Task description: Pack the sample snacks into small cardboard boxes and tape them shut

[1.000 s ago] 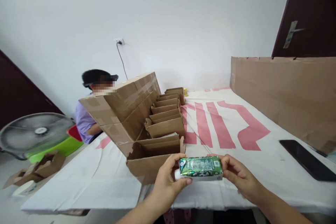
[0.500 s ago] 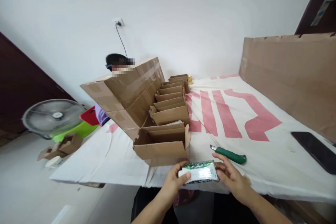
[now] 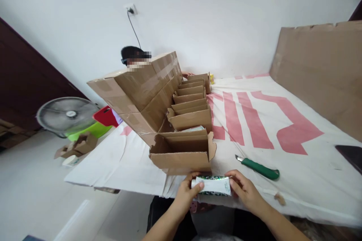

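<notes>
A small green and white drink carton [image 3: 213,185] lies on its side between both my hands at the near edge of the table. My left hand [image 3: 186,194] grips its left end, where a white cap shows. Its right end is pinched by my right hand [image 3: 244,192]. Just behind the carton stands an open brown cardboard box [image 3: 182,152], the nearest one in a row of several open boxes [image 3: 190,101] running away from me.
A green-handled utility knife [image 3: 258,167] lies right of the nearest box on the white and red cloth [image 3: 254,128]. A large cardboard sheet [image 3: 322,75] stands at the right. A dark phone [image 3: 350,153] lies far right. Another person sits behind the taped box [image 3: 141,86]. A fan [image 3: 66,115] stands left.
My hands have lowered the carton toward the table's near edge and turned its pale side up. The view has tilted down and left, and the green-handled knife came into view.
</notes>
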`<action>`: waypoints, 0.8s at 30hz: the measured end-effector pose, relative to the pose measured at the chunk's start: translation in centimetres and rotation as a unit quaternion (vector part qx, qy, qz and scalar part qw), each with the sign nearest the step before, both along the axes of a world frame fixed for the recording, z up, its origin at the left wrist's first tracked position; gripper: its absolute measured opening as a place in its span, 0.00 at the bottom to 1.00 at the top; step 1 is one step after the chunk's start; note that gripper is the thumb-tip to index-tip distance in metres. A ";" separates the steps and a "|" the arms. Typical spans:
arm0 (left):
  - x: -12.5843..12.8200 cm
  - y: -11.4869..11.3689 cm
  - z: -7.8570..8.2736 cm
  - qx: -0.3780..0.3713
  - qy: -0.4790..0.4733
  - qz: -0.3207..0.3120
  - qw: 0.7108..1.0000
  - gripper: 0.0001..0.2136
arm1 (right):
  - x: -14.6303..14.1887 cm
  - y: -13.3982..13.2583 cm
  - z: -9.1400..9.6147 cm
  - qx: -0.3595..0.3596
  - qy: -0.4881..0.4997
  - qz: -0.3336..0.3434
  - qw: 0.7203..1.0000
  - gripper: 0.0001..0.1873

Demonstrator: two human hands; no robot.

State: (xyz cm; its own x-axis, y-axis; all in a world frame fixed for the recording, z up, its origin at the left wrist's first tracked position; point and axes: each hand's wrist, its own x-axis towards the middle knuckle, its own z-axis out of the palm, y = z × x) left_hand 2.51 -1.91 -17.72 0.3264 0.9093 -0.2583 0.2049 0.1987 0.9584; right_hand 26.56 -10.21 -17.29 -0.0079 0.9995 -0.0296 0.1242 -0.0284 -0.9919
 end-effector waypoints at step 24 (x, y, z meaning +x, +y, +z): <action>0.3 -0.3 4.2 0.100 0.202 -0.063 0.972 0.17 | -1.1 1.2 -1.7 -0.047 -0.104 -0.055 0.992 0.27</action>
